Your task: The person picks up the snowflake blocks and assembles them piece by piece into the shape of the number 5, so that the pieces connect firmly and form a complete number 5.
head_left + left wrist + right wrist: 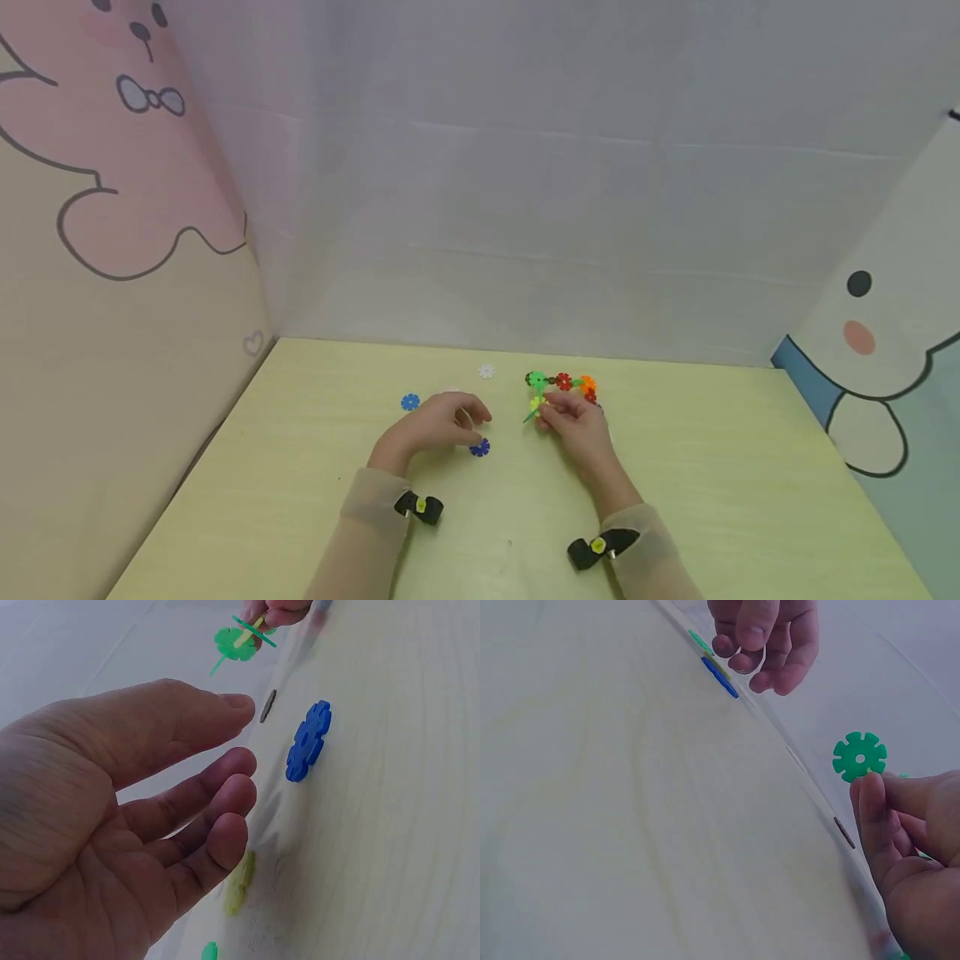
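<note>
My right hand (576, 427) pinches a chain of linked plastic snowflake discs by its near end, thumb and fingertips at a yellow disc (536, 402) and a green one. The green disc (859, 757) stands up from those fingertips in the right wrist view. Farther along the chain come a light green disc (537, 381), a red disc (564, 382) and an orange disc (588, 384). My left hand (438, 422) holds nothing, its fingers loosely bent above the table. Near its thumb is a dark blue disc (481, 447), seen apart from the hand in the left wrist view.
On the table (720, 467) lie a lighter blue disc (410, 402) left of my left hand and a white disc (487, 372) farther back. A yellow disc (240, 883) shows beyond the left fingers. The back wall (525, 250) rises behind the table.
</note>
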